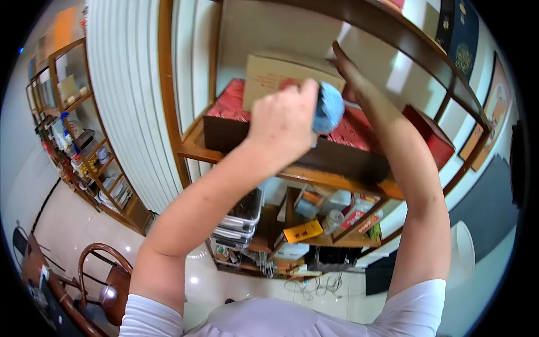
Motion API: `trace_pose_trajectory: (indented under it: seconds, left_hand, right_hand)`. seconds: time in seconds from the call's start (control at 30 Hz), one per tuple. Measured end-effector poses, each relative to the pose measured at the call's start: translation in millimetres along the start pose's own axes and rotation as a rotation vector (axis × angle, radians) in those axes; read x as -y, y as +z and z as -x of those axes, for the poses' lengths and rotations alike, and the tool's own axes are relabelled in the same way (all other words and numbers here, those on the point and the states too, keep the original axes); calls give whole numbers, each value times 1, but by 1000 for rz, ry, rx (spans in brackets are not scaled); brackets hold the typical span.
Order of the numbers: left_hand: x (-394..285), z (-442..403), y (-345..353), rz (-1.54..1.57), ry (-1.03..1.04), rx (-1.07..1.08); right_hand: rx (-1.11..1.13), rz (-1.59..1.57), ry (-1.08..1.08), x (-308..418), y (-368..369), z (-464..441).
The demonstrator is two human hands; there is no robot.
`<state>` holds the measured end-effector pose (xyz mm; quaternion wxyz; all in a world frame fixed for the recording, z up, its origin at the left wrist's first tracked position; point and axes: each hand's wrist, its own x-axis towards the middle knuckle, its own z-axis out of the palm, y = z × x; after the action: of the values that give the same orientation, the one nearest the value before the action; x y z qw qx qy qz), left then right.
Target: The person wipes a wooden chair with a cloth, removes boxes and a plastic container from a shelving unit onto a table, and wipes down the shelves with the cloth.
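**Blue cloth in left hand, right hand free**

L to R: one wooden chair. One dark box, red patterned top, on the shelf. One cardboard box above it. Left hand: fist clamped on the cloth. One yellow box, lower down. Cloth: one piece, light blue, bunched, uneven edge, in front of the cardboard box. Right hand: fingers extended, by that box's right end; can't tell if touching. One red box, rightmost.

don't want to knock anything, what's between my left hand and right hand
In the head view, the blue item held in your left hand lies between them, with the cardboard box showing behind, toward your right hand.
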<state>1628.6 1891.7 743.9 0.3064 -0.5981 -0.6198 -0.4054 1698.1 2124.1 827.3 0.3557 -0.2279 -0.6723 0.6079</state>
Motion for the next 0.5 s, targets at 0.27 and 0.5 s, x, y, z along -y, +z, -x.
trace_pose_trajectory:
  seconds: [0.27,0.5]
  left_hand:
    - [-24,42,-29,873,-64,-148]
    - [-72,173,18,1324,-224,18]
  right_hand:
    - [-80,218,-700,4,-24,171]
    - [-42,537,-906,-198,42,353]
